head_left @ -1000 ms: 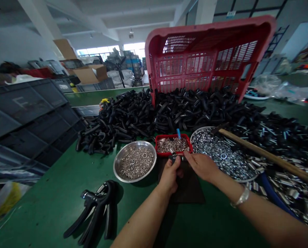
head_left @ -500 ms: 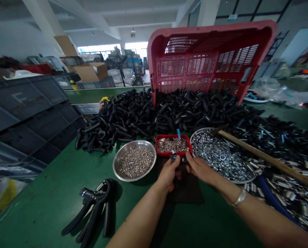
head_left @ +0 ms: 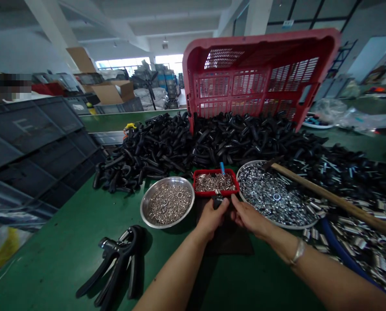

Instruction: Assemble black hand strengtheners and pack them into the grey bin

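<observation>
My left hand is closed, thumb on top, around a small black part with a metal piece at its upper end. It is over a dark flat pad, just in front of a red tray of small metal pins. Beside it, slightly apart, my right hand has its fingers curled in toward the thumb; what they hold, if anything, is hidden. Left of the hands stands a steel bowl full of small metal pieces. A round pan of shiny metal parts lies close behind my right hand.
Several black hand grips stand at the front left. Heaped black handles fill the back, below a tipped red crate. A wooden-handled tool lies across the right side, above springs in a blue-rimmed container. Grey bins are stacked left.
My right hand has come slightly away from the black part, which stays in my left hand. The whole view has shifted a little.
</observation>
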Available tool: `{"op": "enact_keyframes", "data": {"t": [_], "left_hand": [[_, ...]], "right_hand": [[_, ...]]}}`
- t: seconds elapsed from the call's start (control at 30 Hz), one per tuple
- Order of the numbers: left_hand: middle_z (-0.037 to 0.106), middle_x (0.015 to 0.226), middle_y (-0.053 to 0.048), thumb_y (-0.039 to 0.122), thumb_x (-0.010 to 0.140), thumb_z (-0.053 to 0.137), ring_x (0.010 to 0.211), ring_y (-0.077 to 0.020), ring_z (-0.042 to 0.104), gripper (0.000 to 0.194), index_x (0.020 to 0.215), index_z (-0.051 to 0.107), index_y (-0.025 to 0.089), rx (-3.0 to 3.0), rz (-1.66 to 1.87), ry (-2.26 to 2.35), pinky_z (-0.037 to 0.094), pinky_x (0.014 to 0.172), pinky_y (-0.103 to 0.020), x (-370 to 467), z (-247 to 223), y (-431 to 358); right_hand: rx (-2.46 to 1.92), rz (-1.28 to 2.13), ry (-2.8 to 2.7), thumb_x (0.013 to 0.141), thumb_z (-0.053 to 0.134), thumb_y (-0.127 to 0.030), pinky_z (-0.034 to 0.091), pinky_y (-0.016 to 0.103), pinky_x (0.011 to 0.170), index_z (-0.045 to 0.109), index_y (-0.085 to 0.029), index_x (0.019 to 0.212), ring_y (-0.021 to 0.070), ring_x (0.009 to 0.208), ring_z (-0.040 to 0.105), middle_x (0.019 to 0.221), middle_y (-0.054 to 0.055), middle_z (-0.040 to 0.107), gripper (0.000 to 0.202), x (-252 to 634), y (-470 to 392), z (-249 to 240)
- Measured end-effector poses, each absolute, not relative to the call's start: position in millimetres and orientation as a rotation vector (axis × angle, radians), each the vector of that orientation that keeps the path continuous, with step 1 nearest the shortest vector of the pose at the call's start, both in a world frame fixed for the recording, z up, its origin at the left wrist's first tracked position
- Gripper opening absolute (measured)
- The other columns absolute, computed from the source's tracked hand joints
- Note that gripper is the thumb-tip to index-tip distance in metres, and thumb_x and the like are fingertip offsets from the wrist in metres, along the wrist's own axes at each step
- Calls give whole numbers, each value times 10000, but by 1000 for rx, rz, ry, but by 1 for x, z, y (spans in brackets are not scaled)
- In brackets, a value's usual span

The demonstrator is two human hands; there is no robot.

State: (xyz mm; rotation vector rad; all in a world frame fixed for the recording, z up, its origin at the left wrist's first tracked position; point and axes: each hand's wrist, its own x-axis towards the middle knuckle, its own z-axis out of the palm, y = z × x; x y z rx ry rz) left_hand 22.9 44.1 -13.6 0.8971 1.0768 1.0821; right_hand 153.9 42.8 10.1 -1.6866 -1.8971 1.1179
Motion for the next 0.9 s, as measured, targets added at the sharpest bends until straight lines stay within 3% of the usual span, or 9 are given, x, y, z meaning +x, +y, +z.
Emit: {"op": "enact_keyframes", "data": {"t": [0.07,0.13,0.23,0.33,0.47,0.6,0.73,0.83,0.9], "left_hand": [[599,713,-12,439,539,720,568,-99,518,436,830,557,158,1155,1126,1169,395,521,-199,20,-11,43],[628,768,-21,388,497,751,685,-147,559,424,818,586,164,1414,1078,1232,418,603,-223,16,-8,41],[639,751,-17,409,537,714,693,-179,576,370,802,606,176,1698,907,1254,418,588,-240,9,-5,41],[638,772,-27,436,538,701,687,-194,584,431,874,603,185,1898,743,1211,423,587,-251,1,-6,44],[618,774,-84,484,531,683,706,-253,578,476,886,603,176,2157,558,1387,426,619,-308,-1,-6,46],[560,963,-184,534,596,611,916,-345,509,617,1049,567,117,2383,451,1643,390,767,-405,6,-2,37],[507,1116,-167,542,649,575,1043,-333,429,681,1202,476,157,2507,237,1620,325,874,-422,4,9,38],[515,1129,-127,550,716,510,1050,-296,448,554,1152,520,207,2493,223,1577,343,874,-382,-8,19,63],[554,1071,-104,461,806,433,1023,-266,486,381,1077,571,231,2403,237,1753,365,851,-358,-15,24,89]], "right_hand": [[-1681,1542,-1747,793,-7,-640,257,223,355,457,-182,530,86,308,306,357,-31,341,703,155,41,6],[-1655,1540,-1830,813,19,-614,300,229,371,472,-178,523,92,325,344,367,-20,364,692,161,40,4],[-1563,746,-2168,866,215,-469,450,315,642,607,-151,788,178,703,578,741,98,620,511,173,43,7],[-1274,164,-2442,840,359,-261,388,368,876,487,-184,1179,211,1098,453,1209,102,510,370,181,52,9],[-1187,114,-2689,856,358,-232,425,337,810,560,-180,1082,195,957,527,1025,90,599,308,181,61,0],[-1417,75,-2620,860,370,-280,429,331,759,611,-137,954,205,851,554,871,106,606,295,175,53,-9],[-1600,0,-2584,844,402,-346,432,304,678,636,-195,868,200,811,565,854,83,610,279,188,48,12],[-1869,-182,-2370,852,359,-383,408,376,632,612,-176,966,298,931,523,1008,160,579,346,235,63,44],[-2261,-320,-2128,799,465,-349,373,421,636,606,-169,973,349,957,500,1021,194,575,287,278,78,61]]}}
